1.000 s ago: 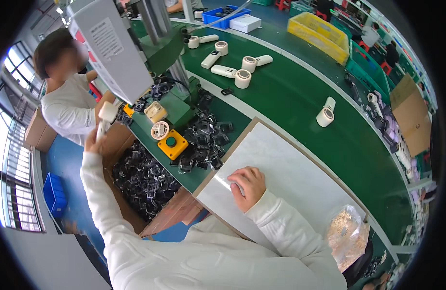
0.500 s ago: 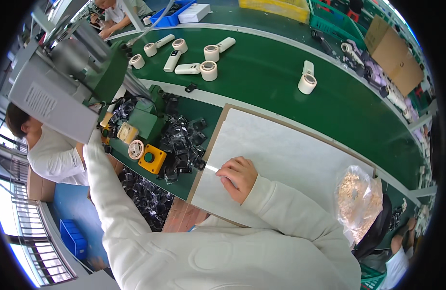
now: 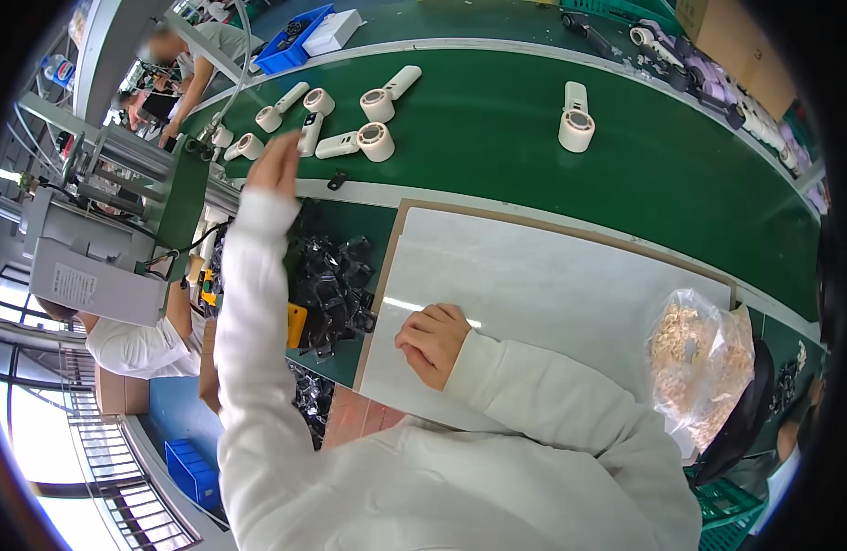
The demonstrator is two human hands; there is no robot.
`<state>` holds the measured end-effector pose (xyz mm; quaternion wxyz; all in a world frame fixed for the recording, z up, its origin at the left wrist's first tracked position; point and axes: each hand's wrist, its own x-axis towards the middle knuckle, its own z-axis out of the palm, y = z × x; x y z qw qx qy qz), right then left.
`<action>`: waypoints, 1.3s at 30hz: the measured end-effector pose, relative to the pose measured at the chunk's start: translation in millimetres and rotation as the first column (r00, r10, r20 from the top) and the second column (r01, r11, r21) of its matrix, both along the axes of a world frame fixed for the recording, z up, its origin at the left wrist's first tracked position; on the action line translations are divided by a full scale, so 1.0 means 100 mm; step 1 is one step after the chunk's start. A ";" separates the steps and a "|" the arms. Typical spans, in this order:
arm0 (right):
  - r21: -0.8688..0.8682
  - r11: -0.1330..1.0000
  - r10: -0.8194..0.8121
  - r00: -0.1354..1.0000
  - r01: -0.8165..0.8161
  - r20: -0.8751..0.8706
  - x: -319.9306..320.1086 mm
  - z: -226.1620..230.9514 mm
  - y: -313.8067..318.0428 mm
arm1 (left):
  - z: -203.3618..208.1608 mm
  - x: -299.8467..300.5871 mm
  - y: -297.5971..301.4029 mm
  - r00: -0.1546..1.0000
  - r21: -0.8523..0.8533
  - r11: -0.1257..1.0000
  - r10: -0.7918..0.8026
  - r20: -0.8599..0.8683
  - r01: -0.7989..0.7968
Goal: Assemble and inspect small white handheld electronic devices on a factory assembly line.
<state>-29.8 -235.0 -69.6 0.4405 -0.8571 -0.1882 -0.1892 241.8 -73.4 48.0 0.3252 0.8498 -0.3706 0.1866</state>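
From the head camera, the left hand (image 3: 276, 165) is out over the long green bench (image 3: 478, 138), arm stretched well forward, fingers straight and close together, the whole hand smeared by blur. Right at its fingertips lies a white handle-shaped device (image 3: 310, 134); whether they touch, I can't tell, and with the palm side hidden I can't say if the hand has hold of anything. Around that spot sits a loose cluster of cream devices with round heads (image 3: 375, 143), while a lone device (image 3: 577, 130) lies well apart to the right. Now the right hand (image 3: 432, 343): it rests on a white board (image 3: 533, 266), fingers loosely bent, thumb tucked in, nothing showing in its grasp, though the palm is out of sight. On the far right of the board, a clear bag (image 3: 694, 363) bulges with small pale pieces. Left of the board, black parts in clear wrap (image 3: 331, 285) heap up beside a yellow box (image 3: 297, 326), partly covered by the white left sleeve (image 3: 263, 321). A small black piece (image 3: 337, 181) lies on the pale rail. Over at the left stands a grey press (image 3: 102, 285), a co-worker in white (image 3: 143, 347) just beyond it, and a blue bin (image 3: 192, 473) sits on the floor.
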 end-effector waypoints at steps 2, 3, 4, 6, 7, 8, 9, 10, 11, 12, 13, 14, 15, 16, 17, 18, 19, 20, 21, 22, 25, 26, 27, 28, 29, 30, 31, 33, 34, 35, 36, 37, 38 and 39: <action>0.000 1.000 0.027 0.999 -0.027 0.021 -0.01 -0.01 0.05 | -0.51 0.99 0.08 0.949 0.249 0.916 0.311 0.049 -0.313; 0.005 0.999 0.032 0.999 -0.032 0.024 0.01 -0.05 0.06 | -0.75 1.43 0.10 0.861 0.334 0.810 0.508 0.010 -0.482; 0.013 1.000 0.016 1.000 -0.016 0.027 0.01 -0.08 0.06 | -0.86 1.63 -0.10 0.784 0.391 0.735 0.618 -0.050 -0.554; 0.016 1.000 -0.022 0.999 0.022 0.025 0.02 -0.14 0.03 | -1.13 1.92 -0.52 0.591 0.470 0.608 0.780 -0.205 -0.640; -0.001 1.000 -0.015 0.999 0.015 0.044 0.05 -0.14 -0.01 | -1.22 2.05 -0.55 0.590 0.447 0.612 0.780 -0.208 -0.652; 0.009 1.000 -0.006 0.998 0.006 0.056 0.04 -0.13 0.00 | -1.37 2.16 -0.48 0.570 0.438 0.583 0.802 -0.177 -0.685; 0.024 1.000 0.001 0.998 -0.002 0.068 0.01 -0.10 0.05 | -1.48 2.24 -0.38 0.549 0.430 0.551 0.824 -0.142 -0.715; 0.038 0.999 0.017 0.997 -0.020 0.081 -0.01 -0.07 0.09 | -1.55 2.32 -0.23 0.519 0.420 0.512 0.848 -0.108 -0.749; 0.052 0.998 0.029 0.996 -0.033 0.085 0.02 -0.06 0.10 | -1.59 2.37 -0.13 0.488 0.416 0.474 0.869 -0.079 -0.776; 0.043 0.998 0.035 0.996 -0.039 0.083 0.03 -0.07 0.07 | -1.57 2.32 -0.15 0.483 0.413 0.473 0.871 -0.088 -0.778; 0.041 0.999 0.018 0.997 -0.021 0.081 0.06 -0.10 0.05 | -1.52 2.19 -0.20 0.594 0.325 0.569 0.804 -0.029 -0.755; 0.042 0.999 -0.004 0.997 0.001 0.077 0.07 -0.12 0.04 | -1.41 1.98 -0.28 0.691 0.244 0.663 0.722 0.044 -0.708; 0.043 0.999 -0.020 0.997 0.017 0.072 0.08 -0.14 0.03 | -1.30 1.74 -0.31 0.763 0.170 0.744 0.633 0.126 -0.646; 0.048 0.999 -0.009 0.997 0.006 0.072 0.06 -0.13 0.08 | -1.12 1.42 -0.16 0.799 0.103 0.801 0.559 0.220 -0.589; 0.046 0.999 0.019 0.998 -0.021 0.052 0.06 -0.11 0.11 | -0.93 1.08 0.02 0.865 0.098 0.867 0.466 0.185 -0.488; 0.043 0.998 0.047 0.998 -0.048 0.037 0.06 -0.09 0.12 | -0.69 0.66 0.19 0.918 0.085 0.920 0.366 0.155 -0.382; 0.041 0.996 0.080 0.996 -0.082 0.036 0.05 -0.10 0.12 | -0.44 0.13 0.30 0.966 0.084 0.967 0.232 0.113 -0.242; 0.044 0.996 0.073 0.997 -0.074 0.023 0.05 -0.10 0.12 | -0.32 -0.28 0.47 0.991 0.112 0.986 0.118 0.059 -0.124; 0.045 0.996 0.078 0.997 -0.079 0.022 0.06 -0.07 0.14 | -0.18 -0.68 0.68 1.000 0.130 0.991 0.016 0.014 -0.018; 0.030 0.998 0.056 0.998 -0.056 0.016 0.07 -0.07 0.10 | -0.07 -1.00 0.77 0.990 0.161 0.985 -0.049 -0.135 0.071; 0.011 0.998 0.070 0.998 -0.070 -0.005 0.07 0.00 0.07 | 0.06 -1.88 1.42 0.838 0.043 0.992 -0.074 -0.540 0.115; 0.006 0.997 0.080 0.997 -0.080 -0.013 0.06 0.02 0.08 | 0.01 -2.10 1.70 0.784 -0.034 0.998 -0.064 -0.617 0.055; 0.004 0.996 0.093 0.995 -0.093 -0.019 0.07 0.03 0.08 | -0.02 -2.25 1.91 0.803 -0.067 0.995 0.017 -0.595 -0.071; -0.015 0.997 0.071 0.997 -0.071 -0.020 0.08 0.03 0.08 | -0.05 -2.33 2.09 0.812 -0.101 0.977 0.095 -0.576 -0.186; -0.038 0.997 0.070 0.997 -0.071 -0.024 0.08 0.04 0.12 | -0.09 -2.37 2.34 0.804 -0.104 0.971 0.114 -0.584 -0.213; -0.058 0.996 0.060 0.998 -0.061 -0.025 0.07 0.05 0.15 | -0.15 -2.32 2.56 0.818 -0.070 0.931 0.277 -0.505 -0.358; -0.078 0.996 0.042 0.999 -0.044 -0.025 0.05 0.06 0.18 | -0.21 -2.22 2.78 0.801 -0.047 0.870 0.429 -0.417 -0.490; -0.088 0.995 0.044 0.999 -0.046 -0.024 0.06 0.06 0.18 | -0.39 -1.88 3.17 0.754 -0.094 0.796 0.518 -0.405 -0.598; -0.089 0.995 0.046 0.999 -0.048 -0.023 0.07 0.06 0.20 | -0.46 -1.69 3.32 0.719 -0.120 0.744 0.572 -0.395 -0.657; -0.089 0.995 0.044 0.999 -0.046 -0.022 0.08 0.06 0.21 | -0.53 -1.40 3.43 0.790 -0.187 0.777 0.542 -0.286 -0.601; -0.087 0.995 0.043 0.999 -0.045 -0.027 0.06 0.06 0.22 | -0.60 -1.10 3.52 0.844 -0.243 0.808 0.508 -0.174 -0.537; -0.089 0.995 0.047 0.998 -0.050 -0.033 0.04 0.06 0.24 | -0.71 -0.84 3.67 0.830 -0.243 0.795 0.544 -0.120 -0.556; -0.091 0.994 0.056 0.998 -0.059 -0.034 0.02 0.07 0.26 | -0.85 -0.55 3.87 0.810 -0.242 0.778 0.583 -0.066 -0.580; -0.094 0.994 0.053 0.998 -0.056 -0.030 0.04 0.07 0.26 | -0.82 -0.19 3.83 0.805 -0.188 0.784 0.587 -0.088 -0.592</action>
